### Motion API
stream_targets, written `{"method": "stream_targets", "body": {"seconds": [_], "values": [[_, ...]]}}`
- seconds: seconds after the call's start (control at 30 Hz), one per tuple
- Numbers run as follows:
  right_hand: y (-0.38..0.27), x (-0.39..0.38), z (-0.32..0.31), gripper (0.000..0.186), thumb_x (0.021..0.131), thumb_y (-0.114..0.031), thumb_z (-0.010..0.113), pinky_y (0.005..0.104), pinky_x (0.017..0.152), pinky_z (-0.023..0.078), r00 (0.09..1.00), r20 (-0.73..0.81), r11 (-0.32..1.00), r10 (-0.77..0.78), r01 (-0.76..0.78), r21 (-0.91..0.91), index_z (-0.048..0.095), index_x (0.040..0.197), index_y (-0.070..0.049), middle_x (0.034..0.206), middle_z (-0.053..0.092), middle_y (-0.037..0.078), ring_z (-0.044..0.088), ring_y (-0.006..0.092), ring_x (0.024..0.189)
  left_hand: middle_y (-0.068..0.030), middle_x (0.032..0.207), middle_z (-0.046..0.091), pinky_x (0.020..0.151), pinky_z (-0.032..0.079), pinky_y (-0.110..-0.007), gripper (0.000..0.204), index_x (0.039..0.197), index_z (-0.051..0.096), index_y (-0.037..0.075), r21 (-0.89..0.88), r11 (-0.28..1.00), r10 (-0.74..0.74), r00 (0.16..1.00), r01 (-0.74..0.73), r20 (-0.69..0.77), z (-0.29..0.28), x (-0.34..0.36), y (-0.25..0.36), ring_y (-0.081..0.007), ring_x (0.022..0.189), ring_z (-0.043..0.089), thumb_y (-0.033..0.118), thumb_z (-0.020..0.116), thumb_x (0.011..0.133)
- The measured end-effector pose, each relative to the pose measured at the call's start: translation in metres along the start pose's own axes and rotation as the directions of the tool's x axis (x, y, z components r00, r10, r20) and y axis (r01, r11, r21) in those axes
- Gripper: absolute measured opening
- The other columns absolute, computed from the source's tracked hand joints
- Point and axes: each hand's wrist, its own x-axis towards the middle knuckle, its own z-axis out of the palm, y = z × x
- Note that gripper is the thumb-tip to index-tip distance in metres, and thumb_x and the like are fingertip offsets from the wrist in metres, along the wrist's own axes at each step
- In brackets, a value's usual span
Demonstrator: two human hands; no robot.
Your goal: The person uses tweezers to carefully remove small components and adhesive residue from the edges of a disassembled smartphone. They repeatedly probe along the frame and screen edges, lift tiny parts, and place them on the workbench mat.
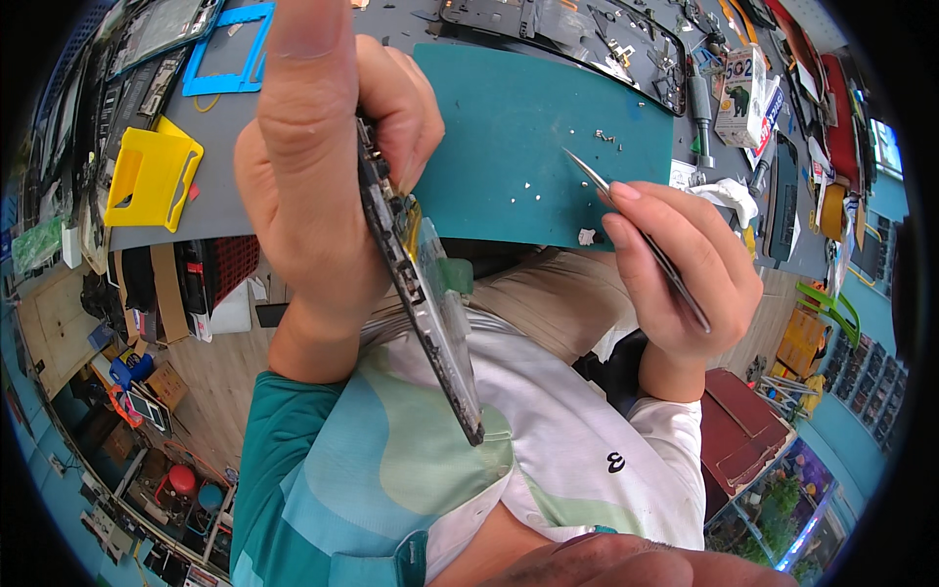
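My left hand (313,186) grips the upper end of an opened phone (411,284), raised close in front of me. The phone is tilted nearly edge-on, so its dark side frame shows best. A yellow flex cable and a small green tab (456,276) stick out from its inner side. One finger of this hand points up toward the top edge of the view. Between the fingertips of my right hand (685,264) is a pair of metal tweezers (675,272), their tips over the teal work mat (509,127). Several tiny screws (606,139) lie on that mat beyond the tips.
A yellow plastic holder (152,176) and a blue frame (227,49) lie at the left. Phone parts crowd the far left. Along the back lies a black phone frame (675,68). To the right stand a small white box (740,98) and a grey screwdriver-like tool (700,112).
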Motion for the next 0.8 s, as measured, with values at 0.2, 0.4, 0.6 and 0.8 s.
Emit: {"method": "stream_targets", "body": {"seconds": [0.2,0.4,0.6,0.8], "values": [[-0.021,-0.003,-0.018,0.018,0.092,0.004,0.072,0.0283,0.056,0.054,0.926,0.011,0.874,0.377,-0.359,0.328,0.074,0.108,0.011,0.093,0.076,0.023,0.074,0.0247,0.071,-0.0028,0.061,0.042,0.063,0.032,-0.032,0.063,0.068,0.042,0.009,-0.003,1.0,0.019,0.999,-0.019,0.031,-0.004,0.001,0.001,-0.0145,0.059,0.037,0.043,0.025,0.118],[-0.051,0.007,-0.015,0.018,0.1,-0.003,0.064,0.045,0.071,0.067,0.778,0.161,0.39,0.607,-0.469,0.793,0.068,0.11,0.011,0.088,0.076,0.023,0.077,0.0341,0.075,-0.0036,0.063,0.045,0.059,0.032,-0.031,0.055,0.074,0.05,0.004,-0.058,0.994,0.091,0.995,-0.089,0.042,-0.002,0.002,-0.001,-0.0154,0.061,0.045,0.033,0.035,0.118],[-0.082,0.013,0.009,0.017,0.103,-0.002,0.061,0.0504,0.084,0.066,0.68,0.248,0.183,0.69,-0.495,0.849,0.066,0.112,0.011,0.09,0.077,0.025,0.079,0.0388,0.088,0.0046,0.061,0.047,0.051,0.029,-0.027,0.053,0.067,0.057,0.002,-0.162,0.987,-0.009,0.99,-0.014,-0.138,0.007,-0.004,-0.006,-0.0035,0.059,0.038,0.031,0.062,0.111],[-0.096,0.013,0.019,0.016,0.104,-0.003,0.06,0.051,0.086,0.066,0.657,0.252,0.152,0.711,-0.494,0.856,0.065,0.112,0.01,0.091,0.076,0.024,0.078,0.0395,0.091,0.0066,0.059,0.042,0.049,0.026,-0.028,0.057,0.064,0.052,0.003,-0.119,0.993,-0.031,0.993,0.018,-0.112,0.005,-0.002,-0.003,-0.0033,0.058,0.035,0.034,0.062,0.111]]}}
